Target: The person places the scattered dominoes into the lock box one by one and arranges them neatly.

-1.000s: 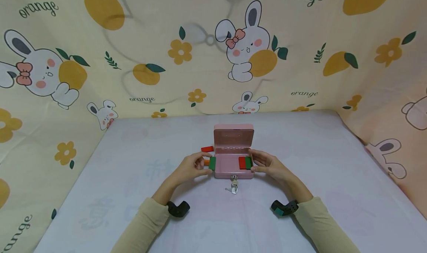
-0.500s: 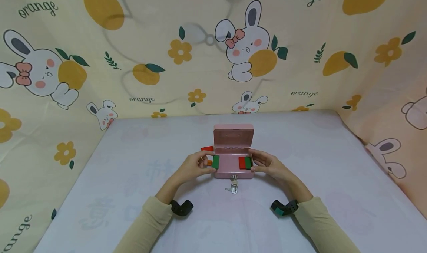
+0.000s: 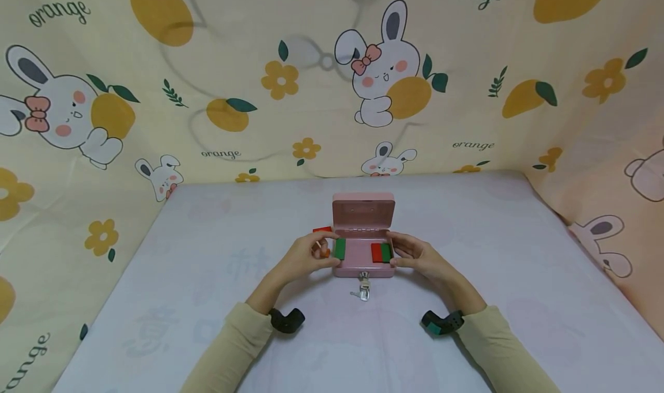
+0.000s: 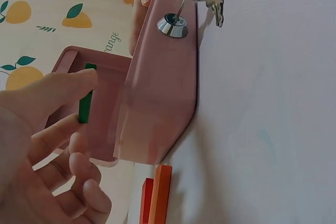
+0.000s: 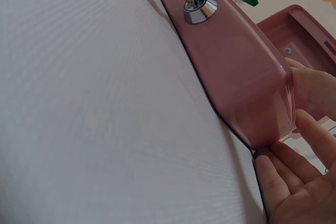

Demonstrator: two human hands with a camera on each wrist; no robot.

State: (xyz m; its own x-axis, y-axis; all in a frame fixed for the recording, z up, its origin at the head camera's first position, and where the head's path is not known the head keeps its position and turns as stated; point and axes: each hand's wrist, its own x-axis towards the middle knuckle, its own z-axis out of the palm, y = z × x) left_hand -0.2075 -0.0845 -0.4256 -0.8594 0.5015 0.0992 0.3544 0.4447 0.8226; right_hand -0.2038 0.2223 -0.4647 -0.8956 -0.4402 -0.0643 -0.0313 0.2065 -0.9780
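Observation:
My left hand (image 3: pixel 308 253) pinches a green block (image 3: pixel 339 248) between thumb and fingertip, over the left side of an open pink metal cash box (image 3: pixel 363 272). In the left wrist view the green block (image 4: pixel 87 93) stands narrow edge on in front of the raised lid, the other fingers loosely bent. My right hand (image 3: pixel 422 254) holds the box's right end, with its thumb near the front corner and a finger at the back corner. Inside that end lie a red block (image 3: pixel 376 253) and another green block (image 3: pixel 385 253) side by side.
An orange block (image 4: pixel 160 192) and a red block (image 4: pixel 146 200) lie on the white table left of the box, partly behind my left hand in the head view. Keys (image 4: pixel 216 1) hang from the front lock (image 4: pixel 172 25). A patterned cloth (image 3: pixel 306 64) rises behind.
My left hand has carried the green block rightward and slightly back, from the box's left edge to over its inside. The right hand and the box stay put.

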